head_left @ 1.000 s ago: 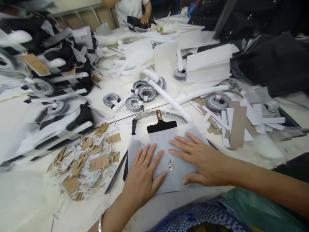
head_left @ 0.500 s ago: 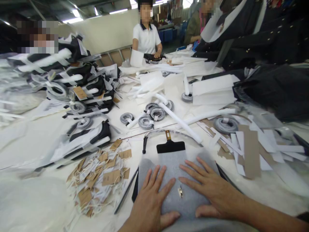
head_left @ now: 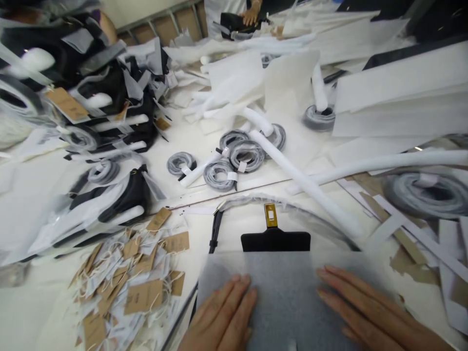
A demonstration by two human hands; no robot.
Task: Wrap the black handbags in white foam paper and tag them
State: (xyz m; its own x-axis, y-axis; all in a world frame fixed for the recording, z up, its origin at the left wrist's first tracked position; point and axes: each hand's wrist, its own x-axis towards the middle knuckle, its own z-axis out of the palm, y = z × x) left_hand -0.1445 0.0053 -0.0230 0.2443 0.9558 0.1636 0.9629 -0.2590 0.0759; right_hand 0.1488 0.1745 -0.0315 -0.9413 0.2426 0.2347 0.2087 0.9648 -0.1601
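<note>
A thin, see-through whitish sheet (head_left: 285,297) lies over a dark bag at the near edge of the table. My left hand (head_left: 224,317) rests flat on the sheet's left part, fingers stretched. On the right part lies my right hand (head_left: 373,312), also flat with fingers extended. Beyond the sheet's far edge shows a black tab (head_left: 276,242) with a gold metal fitting (head_left: 270,224). Behind it curves a handle in clear wrapping (head_left: 252,199), with a thin black strap (head_left: 215,231) at its left end. Most of the bag is hidden.
Brown hang tags (head_left: 143,296) with white strings are heaped to the left. Wrapped black bags (head_left: 135,190) are stacked behind them. Grey coiled straps (head_left: 246,156) and white foam rods (head_left: 292,170) lie ahead. Card strips (head_left: 402,239) cover the right. A co-worker's hand (head_left: 251,15) touches a black bag.
My view has tipped down and closer. Both hands have drawn their fingers together and lie farther apart on the sheet, which now hides the metal clasp almost fully.
</note>
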